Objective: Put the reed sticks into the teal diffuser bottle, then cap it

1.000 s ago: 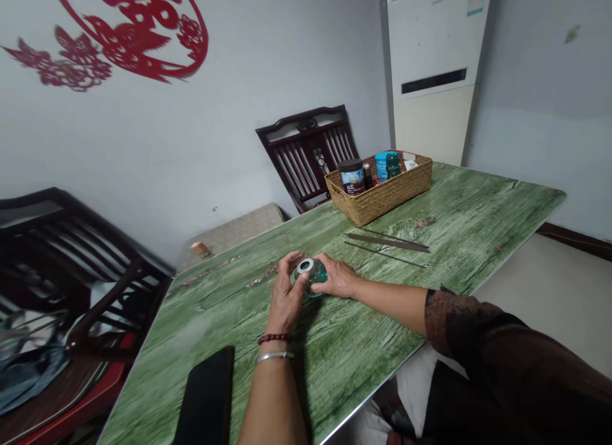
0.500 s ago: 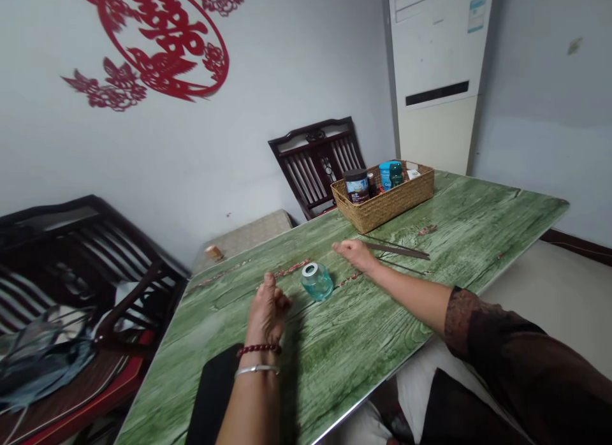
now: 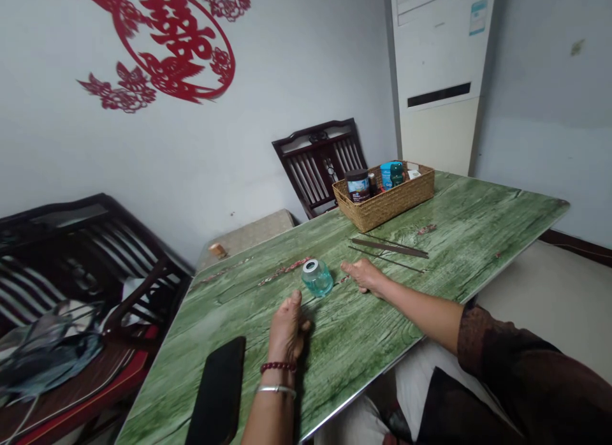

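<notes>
A squat teal glass bottle (image 3: 319,282) with a silver collar around its open top stands upright on the green wood-patterned table (image 3: 335,362). My left hand (image 3: 287,327) is just in front of it, thumb up and fingers curled in, apart from the glass. To the bottle's right, my right hand (image 3: 364,275) rests low over the table, its fingers folded and thumb pointing left; I see nothing in it. Beyond that hand lie a flat dark strip (image 3: 392,246) and thin dark sticks (image 3: 387,259), not touched.
A wicker basket (image 3: 387,209) with jars and packets is at the table's back. A black phone-like slab (image 3: 217,391) lies left of my left forearm. Dark wooden chairs (image 3: 321,164) stand behind and at left. A low side table (image 3: 251,233) adjoins the far edge.
My left hand has moved right and nearer to me, uncovering more of the black slab. My right hand has drawn back from the sticks toward me. The bottle stays put.
</notes>
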`<action>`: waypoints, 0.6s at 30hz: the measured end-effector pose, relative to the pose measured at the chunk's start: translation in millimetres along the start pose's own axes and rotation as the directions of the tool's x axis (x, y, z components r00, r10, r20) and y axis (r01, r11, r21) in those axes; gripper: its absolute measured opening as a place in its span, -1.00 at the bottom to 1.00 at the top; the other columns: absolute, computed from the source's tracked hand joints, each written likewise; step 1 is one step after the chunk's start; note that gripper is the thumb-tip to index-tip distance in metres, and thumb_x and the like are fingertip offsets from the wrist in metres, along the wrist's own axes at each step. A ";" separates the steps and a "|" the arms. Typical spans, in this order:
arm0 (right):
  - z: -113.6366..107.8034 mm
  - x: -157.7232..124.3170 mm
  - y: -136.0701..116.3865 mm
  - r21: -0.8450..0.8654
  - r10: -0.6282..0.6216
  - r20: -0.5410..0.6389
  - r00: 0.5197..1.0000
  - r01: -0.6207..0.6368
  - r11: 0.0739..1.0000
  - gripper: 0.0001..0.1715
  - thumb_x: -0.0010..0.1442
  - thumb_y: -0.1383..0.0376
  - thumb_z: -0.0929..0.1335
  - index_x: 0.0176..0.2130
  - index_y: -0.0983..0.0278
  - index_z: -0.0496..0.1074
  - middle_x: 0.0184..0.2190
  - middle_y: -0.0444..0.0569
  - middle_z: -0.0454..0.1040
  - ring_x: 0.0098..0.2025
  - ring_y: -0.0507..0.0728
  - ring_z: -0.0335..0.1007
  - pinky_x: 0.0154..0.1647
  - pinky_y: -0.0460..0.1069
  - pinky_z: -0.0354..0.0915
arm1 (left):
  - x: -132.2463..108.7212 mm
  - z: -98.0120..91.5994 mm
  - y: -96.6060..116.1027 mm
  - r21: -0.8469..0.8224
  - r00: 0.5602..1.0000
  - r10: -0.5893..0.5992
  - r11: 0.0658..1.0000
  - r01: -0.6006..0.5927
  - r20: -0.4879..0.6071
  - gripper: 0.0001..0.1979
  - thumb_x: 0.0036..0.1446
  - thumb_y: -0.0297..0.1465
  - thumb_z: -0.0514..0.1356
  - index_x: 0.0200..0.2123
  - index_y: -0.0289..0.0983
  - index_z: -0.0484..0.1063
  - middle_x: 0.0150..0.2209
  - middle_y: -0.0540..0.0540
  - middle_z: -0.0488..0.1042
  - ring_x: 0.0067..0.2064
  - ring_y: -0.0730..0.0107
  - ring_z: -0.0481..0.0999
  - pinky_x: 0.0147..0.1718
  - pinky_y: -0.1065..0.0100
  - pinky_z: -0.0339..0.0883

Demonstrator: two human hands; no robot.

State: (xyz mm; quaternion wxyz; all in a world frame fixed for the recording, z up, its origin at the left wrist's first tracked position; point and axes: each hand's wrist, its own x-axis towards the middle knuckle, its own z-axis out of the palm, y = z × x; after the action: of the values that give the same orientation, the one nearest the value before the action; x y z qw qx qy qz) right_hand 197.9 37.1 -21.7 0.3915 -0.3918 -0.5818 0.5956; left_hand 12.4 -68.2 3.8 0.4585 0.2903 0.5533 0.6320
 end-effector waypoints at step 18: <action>3.3 5.2 -23.1 -0.256 -0.086 -0.018 0.996 0.079 0.963 -0.48 0.09 -0.11 0.38 -0.54 0.26 0.30 -0.66 -0.23 0.22 -0.61 -0.03 0.14 -0.58 -0.12 0.11 | 21.5 -5.5 34.1 0.035 0.988 0.149 0.988 -0.148 -0.036 -0.43 -0.21 0.03 0.41 -0.37 -0.22 0.25 -0.54 0.17 0.26 -0.56 0.62 0.30 -0.48 0.48 0.29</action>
State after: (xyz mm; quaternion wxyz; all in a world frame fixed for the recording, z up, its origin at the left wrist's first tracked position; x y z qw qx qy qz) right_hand 193.1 41.0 1.3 0.3706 -0.4229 -0.6638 0.4932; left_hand -10.1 -50.1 32.5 0.3947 0.3260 0.5490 0.6607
